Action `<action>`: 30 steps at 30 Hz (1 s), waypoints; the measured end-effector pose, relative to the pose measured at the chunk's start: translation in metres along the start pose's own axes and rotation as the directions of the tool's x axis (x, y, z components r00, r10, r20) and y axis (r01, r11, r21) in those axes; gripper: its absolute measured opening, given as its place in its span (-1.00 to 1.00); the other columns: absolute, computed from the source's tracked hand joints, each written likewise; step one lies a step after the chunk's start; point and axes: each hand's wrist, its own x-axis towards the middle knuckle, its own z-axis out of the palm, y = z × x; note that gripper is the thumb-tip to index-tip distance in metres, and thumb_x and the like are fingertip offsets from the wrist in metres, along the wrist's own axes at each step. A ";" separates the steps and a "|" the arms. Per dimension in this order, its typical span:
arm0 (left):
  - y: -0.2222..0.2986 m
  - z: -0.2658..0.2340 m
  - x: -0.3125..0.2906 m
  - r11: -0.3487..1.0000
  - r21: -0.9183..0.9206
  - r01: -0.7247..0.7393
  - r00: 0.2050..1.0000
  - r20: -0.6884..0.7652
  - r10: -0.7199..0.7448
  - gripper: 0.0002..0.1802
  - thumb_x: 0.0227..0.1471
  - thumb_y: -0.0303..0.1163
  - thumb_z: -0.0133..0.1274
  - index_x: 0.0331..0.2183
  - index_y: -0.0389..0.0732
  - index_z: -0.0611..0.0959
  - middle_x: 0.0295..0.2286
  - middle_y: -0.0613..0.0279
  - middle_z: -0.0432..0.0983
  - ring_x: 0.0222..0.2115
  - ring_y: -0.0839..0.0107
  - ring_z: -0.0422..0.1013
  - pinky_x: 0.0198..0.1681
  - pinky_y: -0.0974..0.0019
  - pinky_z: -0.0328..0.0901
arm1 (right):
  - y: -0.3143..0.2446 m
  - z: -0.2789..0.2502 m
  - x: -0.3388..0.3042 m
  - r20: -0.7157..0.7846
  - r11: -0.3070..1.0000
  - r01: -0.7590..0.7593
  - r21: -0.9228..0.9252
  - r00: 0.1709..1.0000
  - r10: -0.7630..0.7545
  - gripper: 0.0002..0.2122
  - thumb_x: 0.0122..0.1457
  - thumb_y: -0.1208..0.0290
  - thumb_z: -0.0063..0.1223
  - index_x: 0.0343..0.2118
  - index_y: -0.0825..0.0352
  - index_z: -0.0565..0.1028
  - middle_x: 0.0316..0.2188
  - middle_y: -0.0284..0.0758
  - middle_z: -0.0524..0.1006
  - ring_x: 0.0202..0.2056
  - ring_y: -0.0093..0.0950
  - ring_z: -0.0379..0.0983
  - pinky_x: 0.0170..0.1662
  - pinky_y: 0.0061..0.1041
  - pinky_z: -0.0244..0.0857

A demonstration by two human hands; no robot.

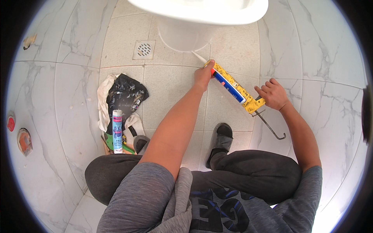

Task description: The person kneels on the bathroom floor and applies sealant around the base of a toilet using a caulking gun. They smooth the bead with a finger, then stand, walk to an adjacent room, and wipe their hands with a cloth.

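On my left a light-blue sealant cartridge point(117, 134) sat by a black plastic bag point(125, 90), out of my way. Further right, the white toilet pedestal point(182, 35) met the tiles, and the nozzle point(199, 58) of my yellow caulking gun point(234, 83) pointed at its base; I couldn't tell whether the tip touched. My left hand point(203, 76) was clamped round the barrel's front, best used, I judged, for steering at one steady angle. My right hand point(273, 95) was closed at the handle, trigger pressure unclear; a slow, even squeeze seemed wisest there.
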 end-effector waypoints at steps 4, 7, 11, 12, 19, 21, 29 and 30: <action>0.002 0.000 -0.002 1.000 -0.004 0.006 1.000 0.002 -0.006 -0.24 0.10 0.09 0.24 -0.22 -0.62 0.65 -0.28 -0.03 0.62 -0.35 0.32 0.58 -0.30 0.32 0.50 | 0.000 0.000 0.000 0.000 1.000 -0.002 0.005 1.000 0.002 -0.66 -0.01 0.40 0.13 -0.11 0.25 0.62 -0.52 -0.49 0.46 -0.38 -0.50 0.39 -0.13 -0.47 0.24; 0.001 0.000 -0.001 1.000 0.004 0.006 1.000 0.006 -0.006 -0.24 0.10 0.09 0.24 -0.23 -0.62 0.65 -0.28 -0.03 0.62 -0.35 0.31 0.58 -0.30 0.32 0.50 | -0.001 0.000 -0.001 0.018 1.000 -0.010 0.004 1.000 0.010 -0.66 -0.01 0.40 0.12 -0.11 0.25 0.62 -0.53 -0.50 0.46 -0.38 -0.50 0.39 -0.13 -0.48 0.24; 0.000 0.000 0.001 1.000 0.000 -0.001 1.000 0.009 0.001 -0.24 0.10 0.10 0.24 -0.24 -0.61 0.66 -0.29 -0.03 0.61 -0.35 0.32 0.58 -0.30 0.32 0.50 | -0.001 0.001 -0.001 0.021 1.000 -0.018 0.011 1.000 0.017 -0.66 0.00 0.40 0.12 -0.10 0.25 0.62 -0.53 -0.50 0.47 -0.39 -0.51 0.39 -0.13 -0.49 0.25; -0.001 0.000 0.002 1.000 0.004 0.009 1.000 0.010 -0.009 -0.24 0.10 0.10 0.24 -0.24 -0.61 0.66 -0.29 -0.02 0.61 -0.35 0.32 0.58 -0.30 0.32 0.50 | -0.001 0.001 -0.002 0.019 1.000 -0.017 0.002 1.000 0.017 -0.66 0.00 0.40 0.12 -0.11 0.25 0.63 -0.53 -0.50 0.47 -0.39 -0.51 0.39 -0.13 -0.49 0.25; -0.005 -0.001 0.004 1.000 0.020 0.002 1.000 0.017 -0.002 -0.24 0.08 0.12 0.25 -0.25 -0.58 0.67 -0.31 -0.01 0.62 -0.37 0.33 0.57 -0.31 0.33 0.48 | 0.001 0.005 -0.004 0.001 1.000 -0.011 0.013 1.000 0.011 -0.67 0.00 0.40 0.11 -0.12 0.23 0.63 -0.54 -0.50 0.45 -0.39 -0.51 0.39 -0.14 -0.49 0.25; -0.005 -0.001 0.004 0.999 0.033 0.005 1.000 0.014 -0.006 -0.23 0.07 0.13 0.25 -0.25 -0.58 0.68 -0.32 0.00 0.62 -0.38 0.33 0.56 -0.32 0.33 0.46 | 0.002 0.005 -0.004 0.004 1.000 -0.009 0.016 1.000 0.009 -0.67 -0.01 0.40 0.12 -0.12 0.23 0.63 -0.54 -0.50 0.45 -0.39 -0.51 0.39 -0.14 -0.49 0.26; -0.005 0.001 0.004 0.995 0.096 0.014 1.000 -0.012 -0.013 -0.23 0.05 0.18 0.25 -0.31 -0.52 0.70 -0.38 0.05 0.62 -0.45 0.35 0.53 -0.33 0.33 0.42 | 0.001 0.005 -0.006 0.005 0.999 -0.018 0.029 1.000 0.018 -0.69 -0.02 0.40 0.15 -0.15 0.22 0.63 -0.53 -0.51 0.46 -0.38 -0.51 0.39 -0.12 -0.50 0.26; -0.005 0.001 0.004 0.995 0.099 0.011 1.000 -0.013 -0.010 -0.23 0.04 0.19 0.24 -0.32 -0.52 0.71 -0.39 0.05 0.62 -0.46 0.35 0.53 -0.33 0.33 0.42 | 0.001 0.005 -0.006 0.009 0.999 -0.022 0.024 1.000 0.022 -0.69 -0.02 0.40 0.15 -0.15 0.21 0.63 -0.53 -0.51 0.46 -0.38 -0.51 0.39 -0.12 -0.50 0.26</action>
